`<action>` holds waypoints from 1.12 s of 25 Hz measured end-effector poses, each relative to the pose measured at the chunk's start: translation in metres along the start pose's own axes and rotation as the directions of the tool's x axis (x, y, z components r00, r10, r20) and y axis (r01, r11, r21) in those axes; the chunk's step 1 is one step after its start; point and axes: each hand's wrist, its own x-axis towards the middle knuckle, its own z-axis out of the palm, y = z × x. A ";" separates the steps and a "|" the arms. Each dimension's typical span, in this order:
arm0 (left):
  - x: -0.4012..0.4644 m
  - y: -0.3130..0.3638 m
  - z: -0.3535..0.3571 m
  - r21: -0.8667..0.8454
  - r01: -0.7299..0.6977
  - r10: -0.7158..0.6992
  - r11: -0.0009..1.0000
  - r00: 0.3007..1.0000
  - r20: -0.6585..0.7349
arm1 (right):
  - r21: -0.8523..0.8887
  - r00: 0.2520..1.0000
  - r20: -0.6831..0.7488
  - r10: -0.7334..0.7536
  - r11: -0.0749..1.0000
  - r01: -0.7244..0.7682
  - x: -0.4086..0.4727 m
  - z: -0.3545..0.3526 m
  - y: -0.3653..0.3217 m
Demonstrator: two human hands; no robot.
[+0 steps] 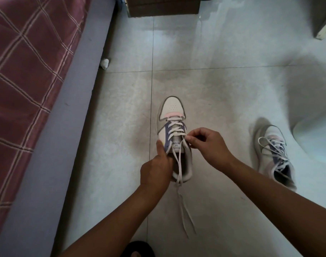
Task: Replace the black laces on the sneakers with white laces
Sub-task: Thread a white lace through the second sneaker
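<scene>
A white sneaker [172,108] with purple and pink panels stands on the floor in the middle, toe pointing away. White lace [175,127] crosses its eyelets, and two loose ends [184,214] trail toward me over the heel. My left hand [156,171] grips the sneaker's left side near the collar, thumb along the upper. My right hand [208,145] pinches the lace at the top right eyelet. A second sneaker [273,154] with white lace sits to the right, untouched. No black lace is visible.
A bed with a checked maroon cover [25,80] and a grey side rail fills the left. A cardboard box [164,6] stands at the top. A crumpled white scrap [104,63] lies by the bed. A white rounded object [316,138] sits far right. A dark slipper [138,249] is at the bottom.
</scene>
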 end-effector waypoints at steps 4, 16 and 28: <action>0.001 0.001 -0.004 0.025 -0.006 0.005 1.000 1.000 0.010 | -0.007 0.999 -0.025 0.037 0.999 -0.037 0.002 0.003 -0.001; -0.001 -0.001 -0.006 -0.039 0.029 -0.028 0.999 0.999 0.038 | 0.241 0.986 -0.070 0.150 0.962 -0.129 -0.011 0.008 0.006; -0.002 -0.001 -0.009 -0.137 0.032 -0.027 0.990 0.999 0.039 | 0.619 0.941 0.126 0.315 0.716 -0.322 -0.002 0.012 0.013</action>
